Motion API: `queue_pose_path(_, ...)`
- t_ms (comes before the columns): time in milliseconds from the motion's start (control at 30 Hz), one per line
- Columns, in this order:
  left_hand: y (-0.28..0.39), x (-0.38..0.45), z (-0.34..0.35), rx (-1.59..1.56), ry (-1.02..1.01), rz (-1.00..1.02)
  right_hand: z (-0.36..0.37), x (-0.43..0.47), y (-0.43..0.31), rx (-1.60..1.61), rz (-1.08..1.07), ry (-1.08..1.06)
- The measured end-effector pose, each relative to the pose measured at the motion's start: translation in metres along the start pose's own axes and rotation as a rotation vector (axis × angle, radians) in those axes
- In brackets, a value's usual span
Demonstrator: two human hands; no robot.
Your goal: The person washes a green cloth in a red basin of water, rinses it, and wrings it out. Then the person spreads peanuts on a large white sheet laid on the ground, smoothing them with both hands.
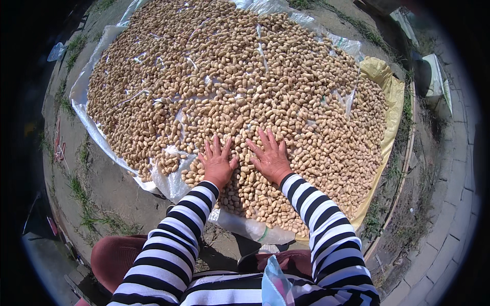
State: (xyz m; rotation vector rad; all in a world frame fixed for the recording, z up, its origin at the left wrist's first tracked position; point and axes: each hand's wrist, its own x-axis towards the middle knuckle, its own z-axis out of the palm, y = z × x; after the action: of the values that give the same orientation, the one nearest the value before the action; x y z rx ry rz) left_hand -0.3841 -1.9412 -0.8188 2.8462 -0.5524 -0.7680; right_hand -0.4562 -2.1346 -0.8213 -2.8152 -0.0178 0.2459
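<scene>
A wide layer of unshelled peanuts covers plastic sheeting on the ground in front of me. My left hand rests palm down on the nuts near the front edge, its fingers spread and pointing away from me. Beside it, my right hand lies flat on the peanuts as well, fingers apart. A narrow strip of peanuts shows between the two hands. Neither hand grips anything that I can see; the palms are hidden. White woven plastic sheeting edges the left side, and a yellow plastic sheet borders the right.
Bare soil with grass tufts surrounds the sheets. A thin wooden strip runs along the right, before a grey paved path. A white box-like container stands at the upper right. My bent knee is close below the sheet.
</scene>
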Motion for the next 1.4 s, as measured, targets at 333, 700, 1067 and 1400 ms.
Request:
queue_pose_path(333, -0.001, 0.019, 0.01, 0.083, -0.071, 0.039, -0.046, 0.171, 0.072, -0.193, 0.293, 0.088)
queue_pose_path(700, -0.004, 0.018, 0.005, 0.049, -0.075, 0.04, -0.074, 0.112, 0.228, -0.103, 0.643, 0.05)
queue_pose_path(1067, -0.012, 0.018, 0.01, 0.132, -0.073, 0.021, -0.039, 0.029, 0.215, -0.023, 0.861, 0.194)
queue_pose_path(1400, 0.005, 0.011, 0.006, 0.1, -0.084, -0.009, 0.016, -0.072, 0.038, -0.052, -0.025, -0.025)
